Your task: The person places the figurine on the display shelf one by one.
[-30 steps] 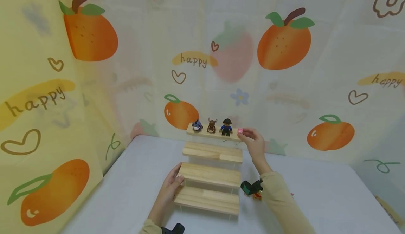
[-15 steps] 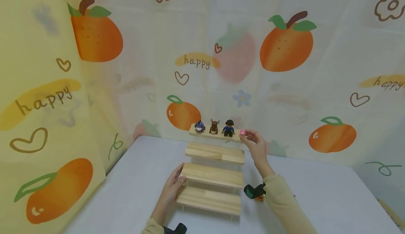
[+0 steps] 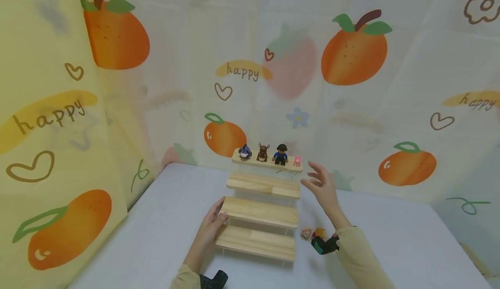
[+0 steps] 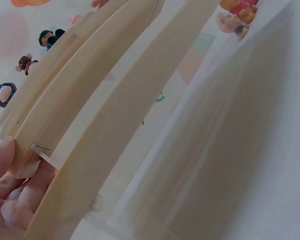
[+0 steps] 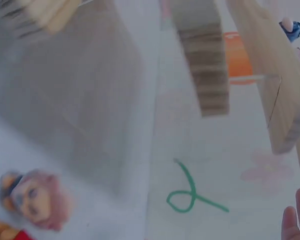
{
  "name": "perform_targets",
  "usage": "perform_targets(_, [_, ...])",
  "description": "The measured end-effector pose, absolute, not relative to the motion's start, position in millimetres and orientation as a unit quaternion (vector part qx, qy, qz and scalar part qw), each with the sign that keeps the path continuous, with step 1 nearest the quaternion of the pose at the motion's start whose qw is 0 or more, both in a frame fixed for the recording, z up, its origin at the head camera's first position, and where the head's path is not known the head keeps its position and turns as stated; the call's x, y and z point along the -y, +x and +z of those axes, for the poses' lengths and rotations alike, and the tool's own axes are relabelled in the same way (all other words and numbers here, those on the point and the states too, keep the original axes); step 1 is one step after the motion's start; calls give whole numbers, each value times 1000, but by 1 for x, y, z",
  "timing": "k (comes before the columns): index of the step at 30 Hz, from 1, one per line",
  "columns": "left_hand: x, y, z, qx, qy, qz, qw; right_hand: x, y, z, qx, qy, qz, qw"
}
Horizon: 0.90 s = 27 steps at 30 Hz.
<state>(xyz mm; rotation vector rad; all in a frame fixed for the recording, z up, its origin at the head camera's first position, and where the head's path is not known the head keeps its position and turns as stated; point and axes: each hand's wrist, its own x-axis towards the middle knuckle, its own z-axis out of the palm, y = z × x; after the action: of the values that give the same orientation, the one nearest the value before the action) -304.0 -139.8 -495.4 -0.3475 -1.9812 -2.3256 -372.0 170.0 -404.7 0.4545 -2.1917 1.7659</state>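
The right hand (image 3: 322, 189) hangs in the air just off the right end of the top board (image 3: 254, 160), its forearm slanting up and inward from the near right, thumb and fingers spread apart and pointing toward that end; its grip is loose and holds nothing. The pink figure (image 3: 297, 162) is on the top board at its right end, just beside the fingertips but apart from them. Leftward along the same board stand a dark-haired figure (image 3: 280, 154) in a blue top, a brown big-eared figure (image 3: 262, 153) and, at the left end, a blue figure (image 3: 245, 152). The left hand (image 3: 211, 224) reaches up from the near left and grips the left end of the third board (image 3: 259, 212) from the top; the left wrist view shows its thumb against the board's edge and its fingers curled beneath. On the tabletop (image 3: 390, 245), near the right end of the bottom board (image 3: 255, 242), lie a light-faced figure (image 3: 306, 234) and a red-and-yellow figure (image 3: 319, 232), the latter partly hidden in the head view by the black wrist camera (image 3: 325, 245).
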Motion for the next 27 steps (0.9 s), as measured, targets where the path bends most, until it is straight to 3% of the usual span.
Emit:
perform_targets(6, [144, -309, -491, 628, -125, -767, 36, -189, -360, -421, 821, 185, 521, 142])
perform_targets(13, [148, -307, -495, 631, -112, -767, 30, -199, -344, -446, 913, 263, 312, 1])
perform_targets(18, [147, -305, -496, 632, -130, -763, 40, -197, -339, -458, 925, 263, 268, -53])
perform_targets(27, [143, -304, -497, 636, -132, -760, 35, -199, -340, -474, 920, 291, 253, -63])
